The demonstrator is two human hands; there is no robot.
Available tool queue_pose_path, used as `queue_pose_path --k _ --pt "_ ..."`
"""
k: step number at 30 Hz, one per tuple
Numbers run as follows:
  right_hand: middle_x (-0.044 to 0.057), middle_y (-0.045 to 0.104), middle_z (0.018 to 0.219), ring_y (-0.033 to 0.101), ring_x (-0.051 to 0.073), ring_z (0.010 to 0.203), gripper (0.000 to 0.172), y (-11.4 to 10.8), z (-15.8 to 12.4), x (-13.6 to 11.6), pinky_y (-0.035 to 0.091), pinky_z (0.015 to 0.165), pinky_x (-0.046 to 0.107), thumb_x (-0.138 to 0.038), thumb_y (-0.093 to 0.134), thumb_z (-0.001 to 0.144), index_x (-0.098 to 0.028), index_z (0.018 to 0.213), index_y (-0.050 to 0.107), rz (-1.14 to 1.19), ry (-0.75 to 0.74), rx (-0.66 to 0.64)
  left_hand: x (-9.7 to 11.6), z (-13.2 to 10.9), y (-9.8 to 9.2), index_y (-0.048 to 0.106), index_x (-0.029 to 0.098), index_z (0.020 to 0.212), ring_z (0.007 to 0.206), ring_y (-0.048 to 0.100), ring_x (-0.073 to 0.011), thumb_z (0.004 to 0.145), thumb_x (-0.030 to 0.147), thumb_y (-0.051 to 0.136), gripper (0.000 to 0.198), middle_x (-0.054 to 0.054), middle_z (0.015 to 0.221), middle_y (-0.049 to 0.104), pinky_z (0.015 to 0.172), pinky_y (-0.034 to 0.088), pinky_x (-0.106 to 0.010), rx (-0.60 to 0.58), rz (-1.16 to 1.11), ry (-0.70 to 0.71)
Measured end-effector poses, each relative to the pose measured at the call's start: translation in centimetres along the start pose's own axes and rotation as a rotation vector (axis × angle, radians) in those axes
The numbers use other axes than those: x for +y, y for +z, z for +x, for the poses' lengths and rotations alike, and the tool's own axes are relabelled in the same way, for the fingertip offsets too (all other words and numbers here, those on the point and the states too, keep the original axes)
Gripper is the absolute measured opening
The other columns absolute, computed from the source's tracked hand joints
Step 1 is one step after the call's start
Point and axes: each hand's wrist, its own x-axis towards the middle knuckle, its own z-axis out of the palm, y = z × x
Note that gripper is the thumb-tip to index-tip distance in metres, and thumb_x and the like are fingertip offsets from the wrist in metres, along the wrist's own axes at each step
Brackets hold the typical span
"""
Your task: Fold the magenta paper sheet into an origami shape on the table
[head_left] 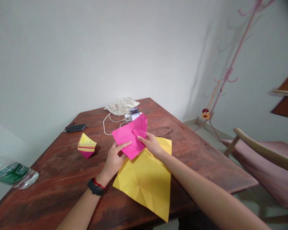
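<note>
Between my two hands is a pink sheet of paper (132, 148), raised and tilted over the table. My left hand (114, 159) pinches its lower left edge, fingers underneath and thumb on top. At its right edge, my right hand (152, 143) grips the sheet with the thumb across the front. Below lies a creased yellow sheet of paper (146, 182), partly covered by the pink one and my right forearm. To the left stands a nested stack of folded yellow and pink paper pieces (87, 147).
On the wooden table (69, 179) are a plastic bottle (16, 174) at far left, a dark power bank (76, 128), a crumpled cloth (122, 106), and a white cable (104, 124) by a phone (134, 112). A chair (266, 153) stands at right, with a pink coat rack (240, 48) behind.
</note>
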Motion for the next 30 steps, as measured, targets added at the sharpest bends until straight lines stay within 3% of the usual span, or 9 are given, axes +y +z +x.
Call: queue_pose_path --k 2,5,11,17,22,26,30 --pt "0.006 0.071 0.079 0.060 0.017 0.068 0.041 0.0 0.0 0.0 0.045 0.061 0.027 -0.053 0.069 0.075 -0.012 0.081 0.068 0.001 -0.005 -0.003 0.1 -0.1 0.1 0.080 0.026 0.092 0.092 0.068 -0.0261 0.078 0.022 0.070 0.019 -0.008 0.102 0.074 0.086 0.054 -0.037 -0.051 0.020 -0.048" --pt "0.005 0.070 0.075 0.059 0.017 0.066 0.043 0.0 0.0 -0.1 0.045 0.061 0.027 -0.056 0.068 0.075 -0.013 0.078 0.068 0.002 -0.004 0.002 -0.2 -0.2 0.5 0.081 0.024 0.083 0.079 0.067 -0.0241 0.077 0.029 0.073 0.011 -0.006 0.085 0.076 0.077 0.052 -0.033 -0.046 -0.005 -0.122" --pt "0.006 0.073 0.084 0.064 0.021 0.075 0.038 0.8 -0.8 -0.5 0.051 0.071 0.033 -0.051 0.070 0.075 -0.014 0.083 0.069 0.019 -0.024 -0.044 -0.9 0.0 1.3 0.068 0.016 0.066 0.060 0.061 -0.0177 0.076 0.048 0.074 0.035 -0.001 0.063 0.066 0.058 0.048 -0.025 0.083 -0.183 -0.334" --pt "0.007 0.073 0.096 0.067 0.023 0.084 0.033 2.0 -2.2 -0.4 0.053 0.081 0.038 -0.036 0.077 0.071 -0.017 0.096 0.068 0.107 -0.013 -0.125 -0.2 0.3 1.1 0.065 0.016 0.086 0.075 0.067 -0.0201 0.070 0.041 0.080 0.033 -0.005 0.085 0.071 0.066 0.054 -0.027 0.276 -0.257 -0.321" --pt "0.008 0.072 0.107 0.067 0.024 0.094 0.042 2.1 -2.6 0.4 0.054 0.086 0.040 -0.035 0.081 0.069 -0.019 0.104 0.065 0.200 0.063 -0.135 0.2 0.1 1.2 0.054 0.020 0.106 0.088 0.070 -0.0204 0.069 0.037 0.082 0.049 -0.007 0.106 0.066 0.075 0.057 -0.029 0.354 -0.341 -0.231" --pt "0.008 0.072 0.104 0.069 0.023 0.088 0.046 2.0 -2.7 0.4 0.057 0.077 0.035 -0.035 0.084 0.068 -0.019 0.105 0.063 0.244 0.161 -0.190 0.0 -0.2 1.3 0.050 0.021 0.115 0.080 0.070 -0.0201 0.064 0.039 0.087 0.066 -0.006 0.102 0.067 0.069 0.056 -0.029 0.331 -0.354 -0.216" --pt "0.008 0.072 0.101 0.071 0.023 0.081 0.050 2.1 -3.1 0.0 0.060 0.064 0.033 -0.036 0.084 0.068 -0.019 0.110 0.062 0.260 0.261 -0.282 0.2 -0.3 1.1 0.046 0.021 0.121 0.087 0.072 -0.0244 0.058 0.038 0.090 0.079 -0.007 0.098 0.070 0.075 0.057 -0.031 0.329 -0.468 -0.227"
